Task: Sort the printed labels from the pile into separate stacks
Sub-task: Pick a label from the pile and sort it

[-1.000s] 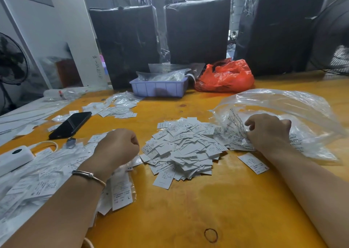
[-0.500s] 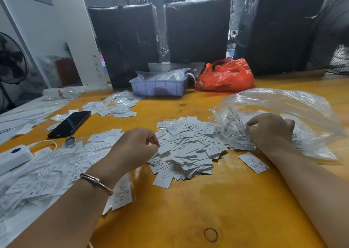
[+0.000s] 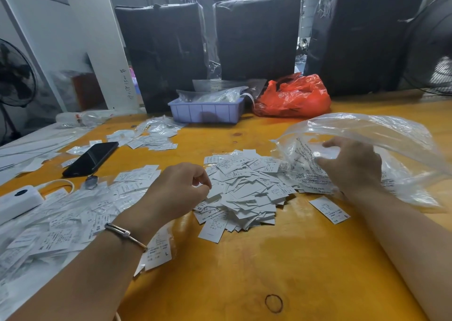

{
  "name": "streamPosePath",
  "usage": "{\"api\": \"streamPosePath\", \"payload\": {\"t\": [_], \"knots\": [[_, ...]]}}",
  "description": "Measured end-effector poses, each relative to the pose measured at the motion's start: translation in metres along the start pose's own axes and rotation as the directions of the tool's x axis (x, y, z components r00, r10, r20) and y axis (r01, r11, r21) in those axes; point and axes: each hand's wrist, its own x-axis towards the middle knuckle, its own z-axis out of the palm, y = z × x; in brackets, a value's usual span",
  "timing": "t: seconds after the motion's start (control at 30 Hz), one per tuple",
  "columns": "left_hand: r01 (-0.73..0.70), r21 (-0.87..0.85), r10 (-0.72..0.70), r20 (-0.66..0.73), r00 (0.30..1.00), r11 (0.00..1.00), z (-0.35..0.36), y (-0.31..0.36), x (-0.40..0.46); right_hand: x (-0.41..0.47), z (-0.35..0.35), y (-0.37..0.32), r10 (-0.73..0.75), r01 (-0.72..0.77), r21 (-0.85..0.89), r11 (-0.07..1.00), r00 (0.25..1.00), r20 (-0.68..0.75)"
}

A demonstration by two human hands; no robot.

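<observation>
We are picking from the pile (image 3: 244,188) at twelve o'clock on the surface (image 3: 269,271): left hand (image 3: 176,188) seemingly pinching one label, right hand (image 3: 352,164) fingers spread on the clear bag (image 3: 391,149); next, read its size.

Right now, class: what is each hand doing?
Left hand: fingers curled, pinching a white printed label from the pile.
Right hand: open, on the clear plastic bag.

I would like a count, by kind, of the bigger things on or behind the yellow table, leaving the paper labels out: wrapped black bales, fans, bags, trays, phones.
Wrapped black bales: 3
Fans: 2
Bags, one red bag and one large clear bag: 2
Purple tray: 1
Black phone: 1
Total: 9
</observation>
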Motion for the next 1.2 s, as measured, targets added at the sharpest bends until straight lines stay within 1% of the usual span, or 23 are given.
{"api": "streamPosePath", "payload": {"t": [0.03,0.07,0.1,0.13,0.23,0.43,0.47,0.5,0.57,0.6,0.63,0.73,0.77,0.8,0.87,0.9,0.97,1.13,1.2], "knots": [[-0.001,-0.005,0.001,0.001,1.000,1.000,0.0002,0.0000,-0.0004,-0.0001,0.0020,0.0016,0.023,-0.007,-0.128,0.992,0.992,0.126],[0.000,-0.015,0.000,0.002,1.000,1.000,0.0006,-0.0001,-0.0007,-0.0009,0.0037,0.0025,0.044,0.008,-0.232,0.973,0.975,0.220],[0.002,-0.027,-0.002,0.004,1.000,1.000,0.0007,-0.0001,-0.0013,-0.0007,0.0057,0.0037,0.044,0.028,-0.276,0.961,0.967,0.250],[0.004,-0.036,-0.004,0.006,1.000,0.999,0.0009,0.0001,-0.0016,0.0004,0.0068,0.0048,0.029,0.036,-0.265,0.964,0.971,0.236],[0.003,-0.030,-0.002,0.015,1.000,1.000,0.0016,0.0008,-0.0017,0.0029,0.0056,0.0050,-0.015,0.032,-0.139,0.990,0.992,0.124],[0.007,-0.022,-0.007,0.023,1.000,1.000,0.0026,0.0004,-0.0021,0.0045,0.0057,0.0067,0.007,-0.007,0.051,0.999,1.000,0.008],[0.008,-0.022,-0.007,0.022,1.000,1.000,0.0027,0.0004,-0.0019,0.0050,0.0053,0.0072,0.030,-0.031,0.033,0.999,0.999,0.015],[0.008,-0.022,-0.007,0.022,1.000,1.000,0.0027,0.0005,-0.0017,0.0056,0.0053,0.0075,0.058,-0.056,-0.035,0.998,0.997,0.054],[0.011,-0.021,-0.011,0.027,1.000,1.000,0.0028,0.0010,-0.0014,0.0056,0.0060,0.0076,0.107,-0.069,-0.228,0.971,0.982,0.159],[0.013,-0.023,-0.013,0.030,0.999,1.000,0.0028,0.0011,-0.0013,0.0053,0.0061,0.0072,0.118,-0.066,-0.272,0.960,0.977,0.180],[0.014,-0.024,-0.013,0.031,0.999,1.000,0.0028,0.0013,-0.0015,0.0059,0.0067,0.0075,0.119,-0.070,-0.269,0.961,0.978,0.169],[0.008,-0.026,-0.008,0.032,0.999,1.000,0.0023,0.0018,-0.0026,0.0066,0.0060,0.0076,0.105,-0.086,-0.166,0.982,0.989,0.105],[0.007,-0.027,-0.006,0.034,0.999,1.000,0.0023,0.0020,-0.0030,0.0072,0.0067,0.0087,0.101,-0.084,-0.166,0.982,0.991,0.093],[0.006,-0.030,-0.005,0.035,0.999,1.000,0.0021,0.0022,-0.0030,0.0063,0.0058,0.0080,0.101,-0.079,-0.193,0.978,0.989,0.107],[0.006,-0.031,-0.004,0.039,0.999,0.999,0.0021,0.0029,-0.0034,0.0061,0.0072,0.0083,0.138,-0.073,-0.313,0.947,0.972,0.191],[0.006,-0.032,-0.005,0.041,0.999,0.999,0.0023,0.0033,-0.0036,0.0064,0.0077,0.0088,0.149,-0.069,-0.341,0.938,0.965,0.214],[0.009,-0.035,-0.007,0.043,0.999,0.999,0.0023,0.0036,-0.0041,0.0076,0.0071,0.0078,0.126,-0.062,-0.306,0.950,0.973,0.193],[0.015,-0.043,-0.013,0.047,0.999,0.999,0.0019,0.0043,-0.0040,0.0046,0.0046,0.0092,0.042,-0.037,-0.107,0.994,0.998,0.040],[0.018,-0.043,-0.016,0.048,0.999,0.999,0.0020,0.0038,-0.0038,0.0040,0.0031,0.0092,0.035,-0.035,-0.039,0.999,0.999,-0.001]]}}
